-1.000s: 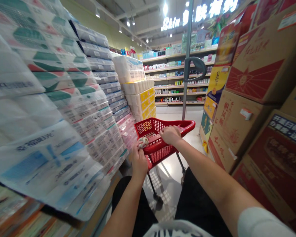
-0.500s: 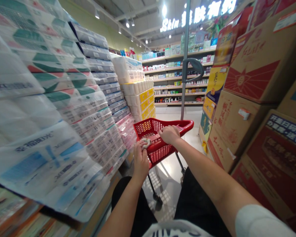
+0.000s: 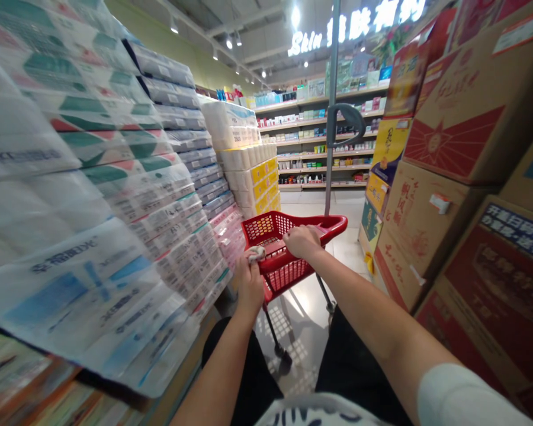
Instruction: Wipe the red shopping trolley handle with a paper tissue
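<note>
Red cart [image 3: 289, 273] under right hand [image 3: 302, 241], cloth [image 3: 255, 254] in left hand [image 3: 249, 283]

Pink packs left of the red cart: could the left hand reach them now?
Probably yes: the left hand, holding a crumpled cloth by the red cart, sits right beside the pink packs, with nothing between.

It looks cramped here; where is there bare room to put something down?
Inside the red trolley basket, ahead of the right hand on its rim and the left hand with its cloth, and the tiled floor beyond it. Tissue packs crowd the left, cardboard boxes the right.
</note>
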`<state>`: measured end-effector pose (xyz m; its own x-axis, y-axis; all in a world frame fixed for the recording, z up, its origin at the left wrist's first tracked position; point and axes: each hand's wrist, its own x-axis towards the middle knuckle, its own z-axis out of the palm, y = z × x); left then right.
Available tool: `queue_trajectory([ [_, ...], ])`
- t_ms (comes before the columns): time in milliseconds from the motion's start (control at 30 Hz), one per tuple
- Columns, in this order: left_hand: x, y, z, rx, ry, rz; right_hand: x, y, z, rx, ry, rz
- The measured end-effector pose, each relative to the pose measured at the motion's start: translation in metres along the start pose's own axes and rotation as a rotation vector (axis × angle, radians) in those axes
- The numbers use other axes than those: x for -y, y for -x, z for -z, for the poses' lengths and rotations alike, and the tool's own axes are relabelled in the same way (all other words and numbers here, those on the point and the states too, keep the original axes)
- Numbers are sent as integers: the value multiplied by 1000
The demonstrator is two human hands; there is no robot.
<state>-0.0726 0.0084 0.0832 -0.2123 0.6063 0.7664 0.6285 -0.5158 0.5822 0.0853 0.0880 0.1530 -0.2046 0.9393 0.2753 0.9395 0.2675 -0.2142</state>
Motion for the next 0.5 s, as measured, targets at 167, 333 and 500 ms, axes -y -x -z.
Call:
queue_trajectory([
  [167, -2, 3, 4, 51, -102, -131, 5, 1, -2, -1, 30, -3],
  [333, 9, -5, 8, 25, -80, -29, 13, 3, -1, 32, 94, 13],
  [500, -4, 5, 12, 11, -99, -104, 20, 9, 1, 63, 109, 32],
])
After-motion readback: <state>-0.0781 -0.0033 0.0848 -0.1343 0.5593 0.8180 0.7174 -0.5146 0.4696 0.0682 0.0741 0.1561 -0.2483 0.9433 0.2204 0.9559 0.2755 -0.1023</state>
